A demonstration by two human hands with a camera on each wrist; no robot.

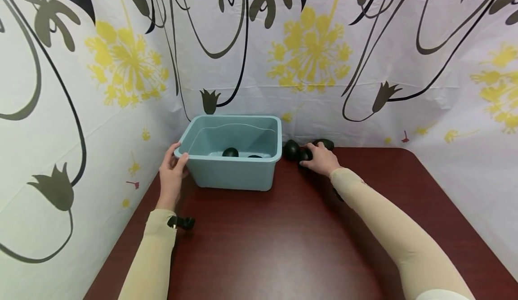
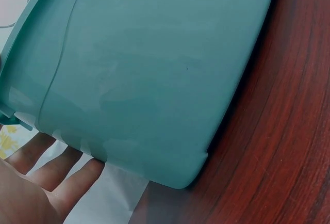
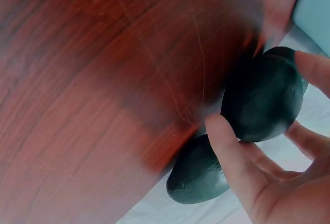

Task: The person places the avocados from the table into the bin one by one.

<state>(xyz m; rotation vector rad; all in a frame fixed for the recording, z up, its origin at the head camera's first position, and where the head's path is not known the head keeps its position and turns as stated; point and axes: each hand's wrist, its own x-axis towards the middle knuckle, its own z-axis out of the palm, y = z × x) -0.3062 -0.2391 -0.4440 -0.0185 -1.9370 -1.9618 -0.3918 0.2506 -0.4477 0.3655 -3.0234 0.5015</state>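
A light blue plastic bin stands at the back of the table with a dark green avocado inside; part of another dark one shows behind the front rim. My left hand grips the bin's left front corner, thumb at the rim, fingers against the side wall. Right of the bin, my right hand has its thumb and fingers around an avocado. Next to it lie a second avocado by the bin and a third by the wall cloth.
The dark red wooden table extends toward me. A white cloth printed with flowers hangs behind and along the sides, close to the table's back edge.
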